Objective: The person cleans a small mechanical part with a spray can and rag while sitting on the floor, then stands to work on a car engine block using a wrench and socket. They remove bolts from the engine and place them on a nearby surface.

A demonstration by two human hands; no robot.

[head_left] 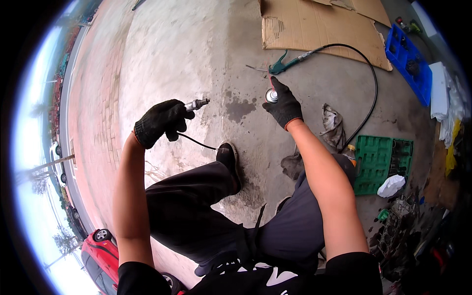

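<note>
Left grip (162,120) closed around sensor plug (196,104); right grip (282,105) clasping spray can (271,95). Step: cleaning. Next: aim nozzle at tip.

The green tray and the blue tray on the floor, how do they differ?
The green tray lies close by the person's right knee, while the blue tray sits farther off beside the cardboard. The green tray shows mostly empty moulded slots and has a white crumpled rag at its edge; the blue tray holds dark parts, too small to tell. Both are plastic, rectangular and rest on the concrete floor.
</note>
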